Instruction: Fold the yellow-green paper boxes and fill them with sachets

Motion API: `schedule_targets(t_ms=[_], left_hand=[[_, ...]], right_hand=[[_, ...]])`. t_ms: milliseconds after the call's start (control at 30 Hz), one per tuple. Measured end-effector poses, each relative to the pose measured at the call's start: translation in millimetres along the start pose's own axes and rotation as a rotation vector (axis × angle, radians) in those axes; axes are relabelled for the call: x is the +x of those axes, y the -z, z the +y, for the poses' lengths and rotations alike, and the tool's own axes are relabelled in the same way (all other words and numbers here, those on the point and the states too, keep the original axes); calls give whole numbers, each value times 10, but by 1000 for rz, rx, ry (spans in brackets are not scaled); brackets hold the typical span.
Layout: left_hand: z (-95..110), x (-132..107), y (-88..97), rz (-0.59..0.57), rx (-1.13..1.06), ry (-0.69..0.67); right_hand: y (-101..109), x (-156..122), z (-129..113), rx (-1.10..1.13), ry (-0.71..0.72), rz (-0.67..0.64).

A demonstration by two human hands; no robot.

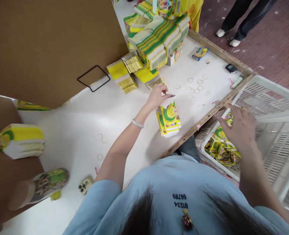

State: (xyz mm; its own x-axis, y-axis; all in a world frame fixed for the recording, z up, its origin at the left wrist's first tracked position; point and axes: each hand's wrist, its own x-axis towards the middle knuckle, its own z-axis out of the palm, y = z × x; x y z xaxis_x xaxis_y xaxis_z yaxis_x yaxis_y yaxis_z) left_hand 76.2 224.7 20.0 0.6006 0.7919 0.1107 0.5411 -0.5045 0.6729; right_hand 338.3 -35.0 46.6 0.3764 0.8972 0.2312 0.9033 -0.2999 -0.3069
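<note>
My left hand (pixel 158 95) is curled at the upper end of a small yellow-and-green carton (pixel 169 112), thumb and fingers closed about its white flap. This carton lies on a short stack of similar cartons (pixel 170 133) on the white table. Over the rim of a white plastic crate (pixel 250 122) hangs my right hand (pixel 242 127), its thumb and fingers stretched out and apart. Below that hand, small yellow-green packets (pixel 221 148) fill part of the crate; I see nothing held in the fingers.
Flattened cartons (pixel 125 76) and bundled carton stacks (pixel 154 39) stand at the back. Rubber bands (pixel 198 88) lie on the table (pixel 81 120). A wooden strip (pixel 215 106) edges it beside the crate. At left are a jar (pixel 51 181) and a phone (pixel 85 185). Another person's legs (pixel 244 19) show beyond.
</note>
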Motion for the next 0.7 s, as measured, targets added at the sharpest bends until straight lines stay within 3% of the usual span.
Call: schedule_targets(t_ms=[133,200,300,433,533,633,700], left_hand=[[32,-96,187,70,43,-242],[131,-235,303,130,2,-294],[360,-469,444,203,-113,-232],[609,-737,542,320,-309,-115],[659,-917,454,270,-432,-133],[663,-1091,175,124,-533,-266],[680,-1194,-28,82,-649,-303]], right_hand=[[-328,154,-680,359,152,50],[-489,278,-1028,475,198,104],[-666,432,-1439,601,240,143],[-693,468,-1699,765,193,138],[-596,379,-1770,907,118,146],[-511,265,-1835,1022,68,188],[-482,207,-1862,1034,83,117]])
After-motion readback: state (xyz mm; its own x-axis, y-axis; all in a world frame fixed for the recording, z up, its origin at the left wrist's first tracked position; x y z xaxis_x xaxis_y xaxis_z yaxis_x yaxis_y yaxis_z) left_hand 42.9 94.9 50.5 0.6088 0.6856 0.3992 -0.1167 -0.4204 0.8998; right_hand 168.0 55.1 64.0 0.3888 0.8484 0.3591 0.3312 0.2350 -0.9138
